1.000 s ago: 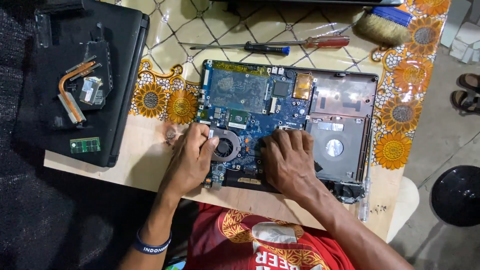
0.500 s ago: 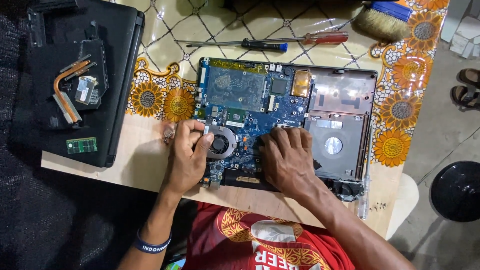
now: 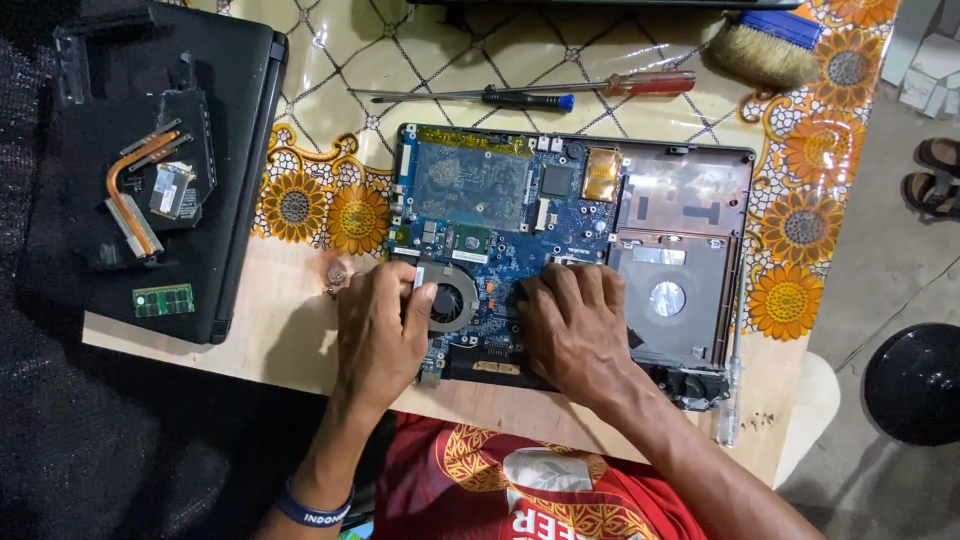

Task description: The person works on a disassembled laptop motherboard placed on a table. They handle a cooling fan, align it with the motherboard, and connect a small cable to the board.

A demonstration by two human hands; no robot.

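An opened laptop base (image 3: 680,200) lies on the table with its blue circuit board (image 3: 480,200) exposed. A round cooling fan (image 3: 455,300) sits at the board's near left corner. My left hand (image 3: 375,335) rests on the board's left edge, fingertips touching the fan's rim. My right hand (image 3: 575,325) lies flat on the board just right of the fan, fingers pressed down near a silver drive bay (image 3: 665,295). Neither hand visibly grips a tool.
Two screwdrivers (image 3: 530,97) lie beyond the laptop, with a brush (image 3: 765,50) at the far right. A black laptop lid (image 3: 230,150) on the left carries a copper heat pipe (image 3: 130,195) and a green memory module (image 3: 163,300). Small screws (image 3: 335,275) lie by my left hand.
Both hands have stayed on the board near the fan, shifting only slightly. The view has drifted a little.
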